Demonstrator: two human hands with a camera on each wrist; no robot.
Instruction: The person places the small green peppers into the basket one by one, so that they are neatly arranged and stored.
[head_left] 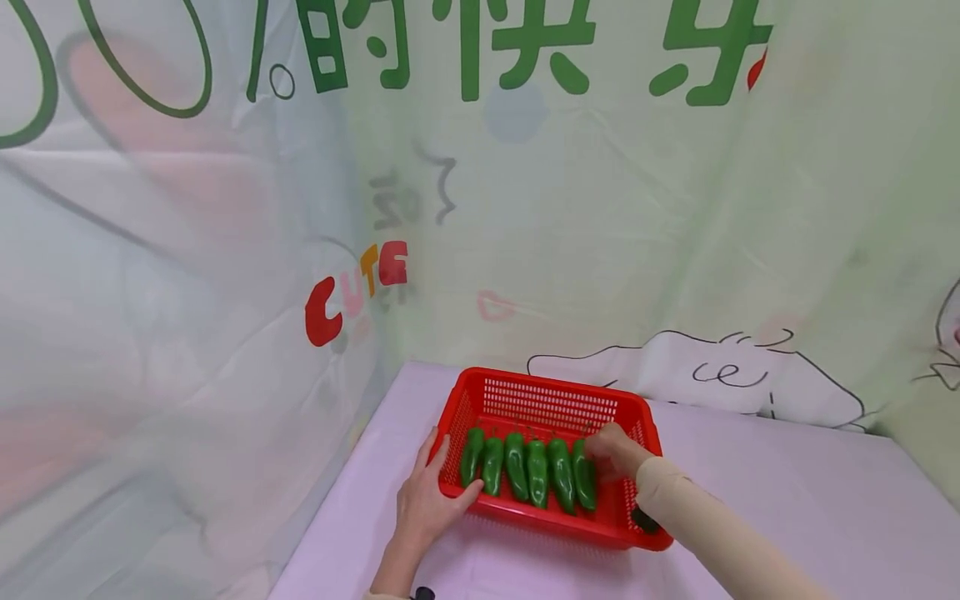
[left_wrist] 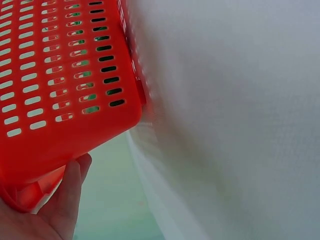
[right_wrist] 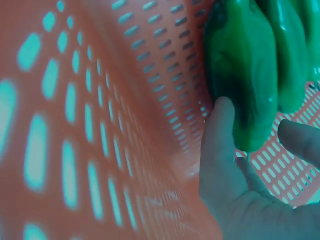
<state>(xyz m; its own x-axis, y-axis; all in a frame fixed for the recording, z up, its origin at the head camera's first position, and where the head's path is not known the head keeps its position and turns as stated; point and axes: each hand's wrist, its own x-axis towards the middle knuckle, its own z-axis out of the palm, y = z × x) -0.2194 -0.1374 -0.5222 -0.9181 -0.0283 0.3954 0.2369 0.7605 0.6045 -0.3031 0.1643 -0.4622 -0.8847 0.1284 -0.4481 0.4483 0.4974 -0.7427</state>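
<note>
A red plastic basket (head_left: 555, 521) with slotted walls stands on the table, tilted askew in the head view. Inside it, several green peppers (head_left: 537, 475) lie side by side in a row, stems toward the back. My left hand (head_left: 431, 500) grips the basket's front left corner, thumb on the front rim and fingers along the left side. Over the right end of the row reaches my right hand (head_left: 617, 450). In the right wrist view its fingertip (right_wrist: 225, 107) touches the end pepper (right_wrist: 245, 75), while the thumb is spread apart from it.
The table (head_left: 757, 475) has a pale lilac cover. White printed curtains (head_left: 187, 350) hang close at the left and behind the basket. A small dark item (head_left: 643, 521) shows beside the right sleeve, at the basket's front right corner.
</note>
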